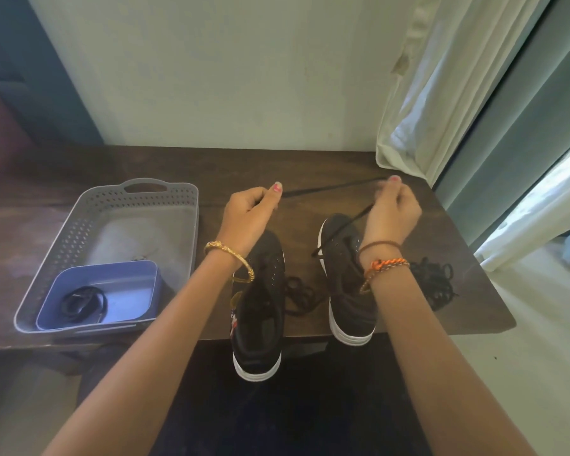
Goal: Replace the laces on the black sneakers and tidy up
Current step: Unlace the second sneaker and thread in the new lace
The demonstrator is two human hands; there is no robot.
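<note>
a black lace [329, 189] stretches taut between both hands above the tabletop's far edge; the left hand [249, 213] pinches one end, the right hand [390, 210] curls round the other; both sneakers [349, 291] overhang the near edge; at the left end, a grey basket [79, 225] holds a blue tub [122, 278] containing a coiled lace [83, 302]

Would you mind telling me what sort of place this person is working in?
Probably a room in a home, perhaps a bedroom. A dark wooden table stands against a plain pale wall, a light curtain hangs beside a bright window at the right, and the black sneakers sit by a household plastic basket.
</note>
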